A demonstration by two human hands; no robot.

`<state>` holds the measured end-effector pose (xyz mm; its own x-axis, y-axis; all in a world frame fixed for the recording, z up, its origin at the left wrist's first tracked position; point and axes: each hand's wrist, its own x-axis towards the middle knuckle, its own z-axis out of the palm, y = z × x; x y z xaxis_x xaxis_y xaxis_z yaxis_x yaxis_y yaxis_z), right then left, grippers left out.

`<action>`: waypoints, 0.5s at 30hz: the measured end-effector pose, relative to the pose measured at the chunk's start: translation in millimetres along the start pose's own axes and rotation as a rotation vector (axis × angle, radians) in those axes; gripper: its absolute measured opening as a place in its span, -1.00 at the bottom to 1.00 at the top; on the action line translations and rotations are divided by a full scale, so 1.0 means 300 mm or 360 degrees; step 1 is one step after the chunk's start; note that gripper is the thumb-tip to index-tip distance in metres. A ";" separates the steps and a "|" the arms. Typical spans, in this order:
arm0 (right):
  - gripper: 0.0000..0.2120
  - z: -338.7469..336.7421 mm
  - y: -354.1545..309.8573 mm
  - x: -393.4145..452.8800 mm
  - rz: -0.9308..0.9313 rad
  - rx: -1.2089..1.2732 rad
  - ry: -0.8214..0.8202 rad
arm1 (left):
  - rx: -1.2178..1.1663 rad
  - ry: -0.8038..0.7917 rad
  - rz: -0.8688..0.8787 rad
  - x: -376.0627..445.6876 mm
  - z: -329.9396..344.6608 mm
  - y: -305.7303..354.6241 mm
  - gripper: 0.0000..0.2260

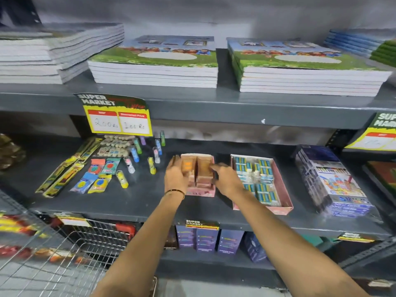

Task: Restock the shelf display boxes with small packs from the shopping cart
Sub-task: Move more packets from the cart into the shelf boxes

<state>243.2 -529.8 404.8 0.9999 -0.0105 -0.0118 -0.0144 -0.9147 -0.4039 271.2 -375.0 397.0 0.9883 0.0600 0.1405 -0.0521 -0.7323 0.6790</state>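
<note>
My two hands are at the small pink box [200, 192] in the middle of the shelf [137, 202], straight ahead of me. The box runs front to back, its long axis pointing away from me, and it is already nearly full of brownish packs [203, 170] standing on edge in two rows. My left hand [176, 175] lies flat against the box's left side with an orange-faced pack [187, 166] pressed under its fingers; whether I grip that pack or only push it in, I cannot tell. My right hand [227, 179] comes in from the right, fingers half curled, its fingertips touching the right-hand row. Both hands are about equally near; the left one has the pack to seat.

Just beside it on the right lies the larger pink box [286, 207], same axis, holding blue-and-white packs with some slack. The cart [64, 254] is down at my lower left, well apart from the boxes, so the left hand is the nearer one for fetching more.

Readable writing: the tag [116, 113] on the shelf edge above says "SUPER MARKET", with handwritten "200 Rs" and what looks like "100 Rs". The small box's front shows letters ending in "SES". The pack lettering is too blurred to read.
</note>
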 end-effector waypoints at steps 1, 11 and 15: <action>-0.52 0.016 -0.005 0.009 0.0010 0.0013 -0.0011 | 0.0029 -0.0052 -0.0045 0.008 -0.011 -0.022 -0.54; -0.57 0.056 -0.038 0.064 0.0063 0.0079 0.0047 | -0.0067 -0.0208 -0.0122 0.055 0.008 -0.061 -0.70; -0.57 0.048 -0.047 0.059 0.0087 0.0043 0.0021 | -0.0025 -0.0262 -0.0072 0.065 -0.003 -0.072 -0.77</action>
<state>261.1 -511.2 397.1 0.9976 -0.0654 -0.0224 -0.0687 -0.9014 -0.4276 291.4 -357.6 385.8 0.9998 -0.0202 -0.0092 -0.0081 -0.7205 0.6934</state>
